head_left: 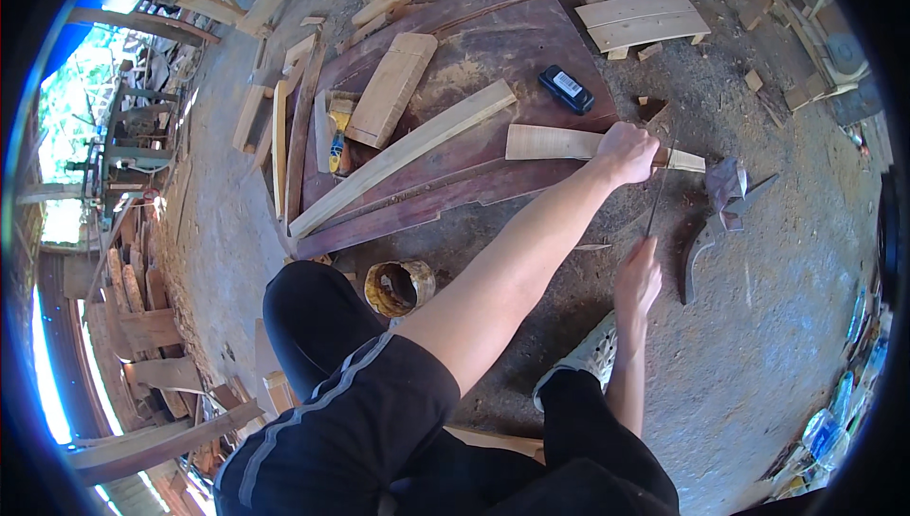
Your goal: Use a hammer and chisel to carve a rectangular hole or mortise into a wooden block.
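Observation:
My left hand is closed over a light wooden piece, pressing it down where it overhangs the corner of a reddish-brown board. In my right hand, fingers wrapped, is a hand tool with a long thin dark blade. Its blade is seen edge-on and points away from me; the far end meets the wooden piece just right of my left hand. The exact kind of tool cannot be made out. To the right, a hatchet-like tool with a curved dark handle and metal head lies on the ground.
A long pale wood strip, a wide plank, a yellow-and-blue handled tool and a black labelled device rest on the board. Near my knee stands a round tub. Joined slats and offcuts lie farther off.

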### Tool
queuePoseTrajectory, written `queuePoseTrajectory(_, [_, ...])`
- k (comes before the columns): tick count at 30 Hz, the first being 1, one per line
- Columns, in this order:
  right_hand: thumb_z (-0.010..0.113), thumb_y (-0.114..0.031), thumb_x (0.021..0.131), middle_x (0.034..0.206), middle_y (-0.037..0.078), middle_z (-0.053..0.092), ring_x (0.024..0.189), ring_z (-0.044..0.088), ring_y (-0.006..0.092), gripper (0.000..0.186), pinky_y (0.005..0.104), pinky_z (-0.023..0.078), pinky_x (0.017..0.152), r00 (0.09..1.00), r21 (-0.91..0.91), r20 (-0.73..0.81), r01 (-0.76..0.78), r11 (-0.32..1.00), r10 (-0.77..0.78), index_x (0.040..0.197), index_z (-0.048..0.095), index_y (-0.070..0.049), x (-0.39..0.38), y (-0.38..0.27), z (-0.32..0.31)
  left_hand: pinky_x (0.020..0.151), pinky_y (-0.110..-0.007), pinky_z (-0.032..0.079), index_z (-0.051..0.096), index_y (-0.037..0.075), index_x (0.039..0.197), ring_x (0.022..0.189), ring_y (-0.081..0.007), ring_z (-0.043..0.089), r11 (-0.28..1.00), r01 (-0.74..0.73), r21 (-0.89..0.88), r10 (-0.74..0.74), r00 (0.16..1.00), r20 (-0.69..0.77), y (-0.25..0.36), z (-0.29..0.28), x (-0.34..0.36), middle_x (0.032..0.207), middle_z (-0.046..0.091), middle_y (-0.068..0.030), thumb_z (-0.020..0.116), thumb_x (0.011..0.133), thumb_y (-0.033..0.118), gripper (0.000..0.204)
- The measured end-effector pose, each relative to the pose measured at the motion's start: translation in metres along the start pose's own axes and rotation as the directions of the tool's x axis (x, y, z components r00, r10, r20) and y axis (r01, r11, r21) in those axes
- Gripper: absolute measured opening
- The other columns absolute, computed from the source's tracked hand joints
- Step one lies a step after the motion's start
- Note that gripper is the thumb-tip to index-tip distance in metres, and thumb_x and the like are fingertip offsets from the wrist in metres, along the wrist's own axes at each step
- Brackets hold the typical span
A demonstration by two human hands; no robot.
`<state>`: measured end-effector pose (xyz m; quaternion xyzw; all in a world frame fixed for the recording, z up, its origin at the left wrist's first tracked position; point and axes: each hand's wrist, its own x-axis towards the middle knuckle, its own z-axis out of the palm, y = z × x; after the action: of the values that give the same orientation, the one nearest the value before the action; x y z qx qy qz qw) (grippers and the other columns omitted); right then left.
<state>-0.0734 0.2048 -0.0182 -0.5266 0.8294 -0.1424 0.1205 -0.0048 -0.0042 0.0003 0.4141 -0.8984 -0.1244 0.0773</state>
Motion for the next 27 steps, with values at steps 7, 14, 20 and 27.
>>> queuePoseTrajectory(7, [0.04,-0.023,0.104,0.075,0.027,0.066,0.072,0.067,0.0468,0.026,0.0556,0.052,0.06,0.995,0.039,0.067,-0.077,0.996,0.074,0.096,0.052,-0.002,-0.005,0.011,-0.054,0.063,-0.041,0.055,0.069,0.006,0.079,0.068,-0.0299,0.071,0.999,-0.047,0.002,0.047,0.997,-0.064,0.001,0.003,-0.002,0.071,0.07,-0.0137,0.072,0.079,0.034,0.028])
queuePoseTrajectory(14, [0.035,-0.03,0.105,0.091,0.028,0.068,0.093,0.065,0.0472,0.034,0.0575,0.05,0.079,0.989,-0.033,0.146,-0.011,0.999,0.016,0.101,0.055,-0.002,0.105,-0.026,-0.054,0.064,-0.041,0.056,0.069,0.006,0.08,0.069,-0.0304,0.071,0.998,-0.063,0.02,0.064,0.996,-0.059,0.003,0.005,-0.004,0.071,0.07,-0.0146,0.072,0.077,0.036,0.03])
queuePoseTrajectory(20, [0.036,-0.031,0.105,0.087,0.027,0.068,0.085,0.067,0.047,0.033,0.0569,0.052,0.072,0.996,0.004,0.087,-0.021,1.0,0.02,0.101,0.054,-0.003,0.106,-0.033,-0.034,0.067,-0.042,0.056,0.07,0.005,0.079,0.071,-0.0316,0.071,1.0,0.025,-0.017,-0.026,0.999,-0.04,-0.005,0.005,-0.003,0.073,0.071,-0.0158,0.073,0.074,0.033,0.028])
queuePoseTrajectory(27, [0.04,-0.027,0.104,0.074,0.027,0.065,0.07,0.065,0.0471,0.027,0.057,0.051,0.059,0.994,0.025,0.073,-0.08,0.996,0.078,0.097,0.052,-0.003,-0.007,0.007,-0.026,0.066,-0.041,0.056,0.071,0.006,0.078,0.07,-0.0304,0.071,1.0,0.01,-0.025,-0.011,0.999,-0.048,0.005,0.0,-0.001,0.071,0.07,-0.0152,0.074,0.075,0.033,0.028])
